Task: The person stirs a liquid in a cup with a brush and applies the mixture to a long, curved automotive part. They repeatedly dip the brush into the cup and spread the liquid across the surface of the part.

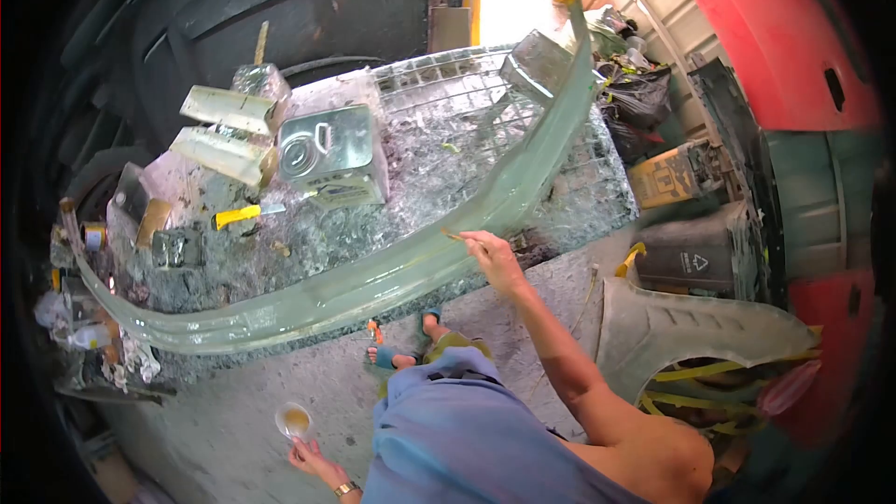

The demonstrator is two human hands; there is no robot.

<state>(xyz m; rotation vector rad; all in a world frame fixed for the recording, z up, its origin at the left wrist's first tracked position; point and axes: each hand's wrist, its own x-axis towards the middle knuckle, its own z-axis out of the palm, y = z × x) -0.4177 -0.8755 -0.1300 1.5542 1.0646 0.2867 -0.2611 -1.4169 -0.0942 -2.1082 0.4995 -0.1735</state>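
Observation:
A long curved, glossy pale-green panel (373, 285) lies along the front of the table and sweeps up to the far right. My right hand (495, 259) is closed around a small brush (454, 236), whose tip meets the panel's surface near its middle. Down at the lower left, away from the table, my left hand (315, 463) grips a clear plastic cup (293, 420) with amber liquid in it. A watch (346, 487) is on the left wrist.
On the stained table (420, 149) stand a square metal can (333, 154), a yellow-handled knife or scraper (245, 215) and a clear-wrapped block (537, 65). A fender-shaped panel (691, 327) and a dark bin (695, 252) are at the right. Large black panels (233, 9) stand behind.

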